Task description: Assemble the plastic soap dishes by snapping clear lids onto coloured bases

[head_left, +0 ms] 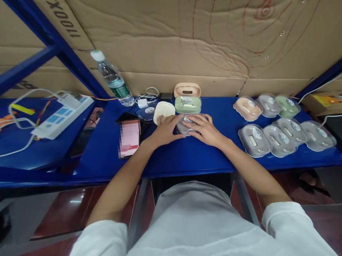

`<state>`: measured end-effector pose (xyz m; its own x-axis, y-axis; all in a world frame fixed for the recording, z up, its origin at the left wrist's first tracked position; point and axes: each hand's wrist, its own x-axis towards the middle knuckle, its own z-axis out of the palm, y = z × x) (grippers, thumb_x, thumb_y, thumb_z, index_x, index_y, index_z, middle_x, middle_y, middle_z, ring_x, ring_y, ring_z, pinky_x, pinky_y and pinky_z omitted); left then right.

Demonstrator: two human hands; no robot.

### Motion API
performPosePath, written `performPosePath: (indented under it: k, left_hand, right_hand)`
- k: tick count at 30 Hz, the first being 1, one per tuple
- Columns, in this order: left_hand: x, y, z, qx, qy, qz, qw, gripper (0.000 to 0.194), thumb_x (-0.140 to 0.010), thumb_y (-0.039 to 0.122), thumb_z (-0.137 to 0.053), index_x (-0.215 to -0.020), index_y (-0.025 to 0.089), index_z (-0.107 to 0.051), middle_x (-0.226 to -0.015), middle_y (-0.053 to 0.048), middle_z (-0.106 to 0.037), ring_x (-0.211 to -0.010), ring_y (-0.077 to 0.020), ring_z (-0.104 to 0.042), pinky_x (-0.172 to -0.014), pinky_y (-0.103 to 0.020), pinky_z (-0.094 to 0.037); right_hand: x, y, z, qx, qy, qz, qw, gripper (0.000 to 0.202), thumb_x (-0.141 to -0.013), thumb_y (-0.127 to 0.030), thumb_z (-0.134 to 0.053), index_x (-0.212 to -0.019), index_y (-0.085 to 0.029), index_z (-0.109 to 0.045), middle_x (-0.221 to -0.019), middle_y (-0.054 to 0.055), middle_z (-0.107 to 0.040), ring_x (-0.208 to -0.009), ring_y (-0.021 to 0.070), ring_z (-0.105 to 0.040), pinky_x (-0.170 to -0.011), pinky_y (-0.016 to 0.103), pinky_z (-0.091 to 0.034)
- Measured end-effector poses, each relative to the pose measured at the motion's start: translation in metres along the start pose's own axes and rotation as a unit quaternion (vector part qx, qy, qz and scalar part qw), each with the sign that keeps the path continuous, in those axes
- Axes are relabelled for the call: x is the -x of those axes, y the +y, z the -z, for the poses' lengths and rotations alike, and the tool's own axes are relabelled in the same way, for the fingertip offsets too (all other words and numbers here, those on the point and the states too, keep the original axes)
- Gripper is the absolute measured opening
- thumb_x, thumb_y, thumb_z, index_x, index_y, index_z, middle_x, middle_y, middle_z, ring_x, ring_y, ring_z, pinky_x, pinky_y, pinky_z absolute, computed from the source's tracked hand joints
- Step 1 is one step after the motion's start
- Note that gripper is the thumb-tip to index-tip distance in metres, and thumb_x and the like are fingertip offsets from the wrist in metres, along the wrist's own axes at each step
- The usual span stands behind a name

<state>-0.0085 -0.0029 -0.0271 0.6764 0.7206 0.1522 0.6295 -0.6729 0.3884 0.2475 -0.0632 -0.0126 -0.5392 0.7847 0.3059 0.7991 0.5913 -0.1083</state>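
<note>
A grey box with a clear lid sits on the blue table between my hands. My left hand is at its left side, thumb against the front edge and fingers reaching toward a cream-coloured piece. Across the top and right side of the grey box, my right hand lies with spread fingers, partly hiding it. Just behind stand a green box and a peach piece with a slot. A clear lid lies left of the cream piece.
Several lidded boxes stand in two rows on the right of the blue table. On the left are a phone, a water bottle and a power strip. Cardboard rises behind.
</note>
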Motion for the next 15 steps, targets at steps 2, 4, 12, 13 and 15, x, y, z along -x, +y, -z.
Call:
performPosePath:
  k: [2,4,12,13,15]
  left_hand:
    - [0.000,-0.001,-0.001,-0.001,0.002,-0.001,1.000,0.094,-0.098,0.064,-0.067,-0.173,0.026,-0.027,-0.166,-0.020,-0.048,-0.156,-0.0442,-0.041,-0.130,-0.071,-0.012]
    - [0.000,-0.001,0.000,-0.008,0.005,-0.001,1.000,0.093,-0.098,0.064,-0.067,-0.173,0.026,-0.027,-0.165,-0.021,-0.048,-0.156,-0.0438,-0.041,-0.130,-0.071,-0.013]
    - [0.004,-0.002,0.012,-0.073,0.028,0.015,0.997,0.081,-0.102,0.046,-0.065,-0.172,0.025,-0.031,-0.166,-0.021,-0.048,-0.157,-0.0409,-0.041,-0.131,-0.065,-0.016]
    - [0.004,-0.002,0.014,-0.079,0.028,0.017,0.996,0.076,-0.103,0.044,-0.063,-0.170,0.025,-0.034,-0.164,-0.020,-0.051,-0.155,-0.0404,-0.043,-0.131,-0.065,-0.016]
    - [0.003,-0.003,0.015,-0.085,0.021,0.017,0.996,0.066,-0.104,0.041,-0.059,-0.166,0.026,-0.042,-0.158,-0.019,-0.056,-0.151,-0.0400,-0.048,-0.130,-0.065,-0.018]
  right_hand:
    - [-0.001,-0.001,0.000,0.001,-0.002,-0.002,1.000,0.050,-0.113,-0.047,-0.049,-0.160,-0.033,-0.056,-0.169,0.007,-0.052,-0.157,0.0306,-0.044,-0.126,0.054,-0.026]
    - [-0.002,-0.003,0.002,0.004,-0.003,-0.005,1.000,0.050,-0.113,-0.047,-0.050,-0.160,-0.033,-0.056,-0.169,0.007,-0.052,-0.156,0.0303,-0.044,-0.127,0.053,-0.027]
    - [0.009,0.017,0.023,-0.018,0.003,-0.104,0.994,0.047,-0.106,-0.039,-0.060,-0.152,-0.029,-0.063,-0.161,0.011,-0.059,-0.150,0.0358,-0.051,-0.121,0.059,-0.034]
    - [0.011,0.022,0.025,-0.017,0.007,-0.122,0.992,0.047,-0.104,-0.037,-0.060,-0.150,-0.028,-0.064,-0.161,0.012,-0.059,-0.149,0.0371,-0.050,-0.120,0.061,-0.033]
    - [0.014,0.031,0.027,0.000,0.028,-0.161,0.987,0.049,-0.101,-0.032,-0.060,-0.150,-0.027,-0.064,-0.164,0.015,-0.055,-0.151,0.0397,-0.047,-0.121,0.066,-0.031]
